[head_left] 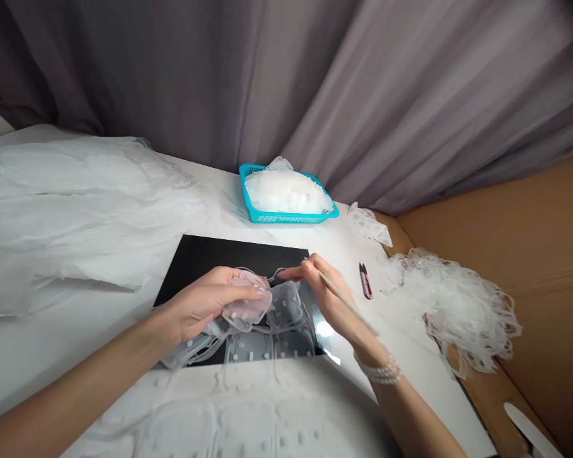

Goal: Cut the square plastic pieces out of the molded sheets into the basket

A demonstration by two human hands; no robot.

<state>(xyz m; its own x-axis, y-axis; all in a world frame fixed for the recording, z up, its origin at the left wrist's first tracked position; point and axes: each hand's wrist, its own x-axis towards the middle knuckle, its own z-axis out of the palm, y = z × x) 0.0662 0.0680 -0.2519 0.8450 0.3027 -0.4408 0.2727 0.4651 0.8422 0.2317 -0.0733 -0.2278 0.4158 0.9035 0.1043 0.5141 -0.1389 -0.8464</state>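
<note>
My left hand [198, 308] pinches a rounded piece of sheer white fabric [248, 308] marked with small white dots, thumb on top. More sheer pieces [286, 305], joined in rows with pale outlines, lie over a glossy black board [233, 249] and trail toward me over the table's near side. My right hand [332, 296] grips a thin pale stick-like tool [339, 292], whose exact kind I cannot make out. Its index finger reaches to a thin loose strip [274, 275] at the upper edge of the sheer pieces.
A turquoise basket [286, 219] heaped with white pieces stands at the back. Piled sheer fabric [67, 210] covers the left. Pink thread snips [365, 281] lie on the right, beside a tangle of white offcuts [463, 305] by the cardboard wall [520, 222].
</note>
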